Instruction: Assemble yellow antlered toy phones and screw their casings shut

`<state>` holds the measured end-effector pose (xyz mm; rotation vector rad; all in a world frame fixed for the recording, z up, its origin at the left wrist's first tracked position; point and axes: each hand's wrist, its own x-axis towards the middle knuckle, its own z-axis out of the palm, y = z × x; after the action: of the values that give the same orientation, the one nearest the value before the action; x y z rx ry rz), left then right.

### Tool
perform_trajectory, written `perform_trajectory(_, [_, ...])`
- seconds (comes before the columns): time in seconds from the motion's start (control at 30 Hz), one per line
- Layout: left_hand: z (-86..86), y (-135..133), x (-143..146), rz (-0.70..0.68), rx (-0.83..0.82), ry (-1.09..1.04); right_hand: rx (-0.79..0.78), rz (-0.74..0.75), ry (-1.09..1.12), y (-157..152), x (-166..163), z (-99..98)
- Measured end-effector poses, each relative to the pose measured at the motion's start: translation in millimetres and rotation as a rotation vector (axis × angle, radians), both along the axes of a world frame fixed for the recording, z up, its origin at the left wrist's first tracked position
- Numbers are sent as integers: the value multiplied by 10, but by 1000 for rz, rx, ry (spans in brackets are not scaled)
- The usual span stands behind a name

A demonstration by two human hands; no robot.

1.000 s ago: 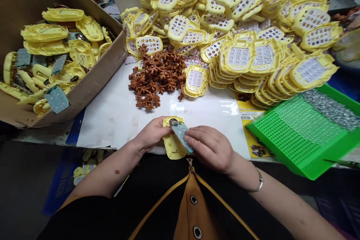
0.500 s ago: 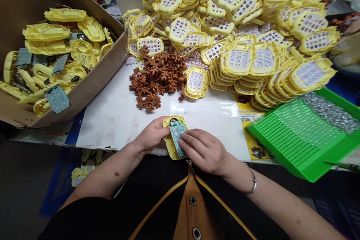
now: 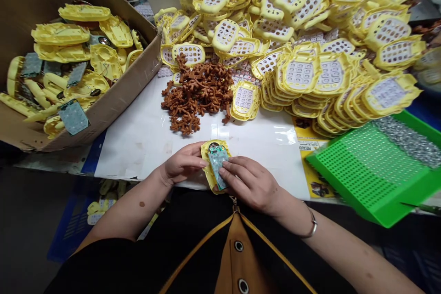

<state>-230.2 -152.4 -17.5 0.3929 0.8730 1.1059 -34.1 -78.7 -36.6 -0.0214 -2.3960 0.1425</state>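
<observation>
A yellow plastic shell (image 3: 209,151) lies at the near edge of the white sheet (image 3: 144,133). A pale blue-green circuit board (image 3: 217,161) rests inside it. My left hand (image 3: 181,165) grips the shell's left side with curled fingers. My right hand (image 3: 250,183) presses its fingertips on the board's right edge. Both hands touch the same piece.
A cardboard box (image 3: 113,96) at the left holds yellow shells and circuit boards. A heap of brown rubber pieces (image 3: 198,92) lies beyond my hands. Several stacks of yellow keypad covers (image 3: 310,32) fill the back. A green perforated tray (image 3: 372,165) with small screws (image 3: 406,140) sits right.
The circuit board has turned from a slant across the shell to lying straight inside it. My right hand's fingertips shifted left onto it. The left hand has kept its hold.
</observation>
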Motion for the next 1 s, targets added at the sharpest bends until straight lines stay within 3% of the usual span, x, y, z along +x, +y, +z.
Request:
perform_trajectory(0.17, [4, 38, 79, 47, -29, 175, -12, 56, -40, -8, -39, 11])
perform_trajectory(0.37, [-27, 59, 120, 58, -2, 195, -86, -73, -182, 44, -123, 69])
perform_trajectory(0.57, [-79, 74, 215, 248, -6, 169, -161, -94, -236, 93, -179, 88])
perform_trajectory(0.8, [-124, 95, 369, 276, -55, 119, -167, -143, -197, 97, -166, 46])
perform_trajectory(1.0, [-184, 107, 391, 282, -84, 172, -342, -115, -272, 107, -126, -15])
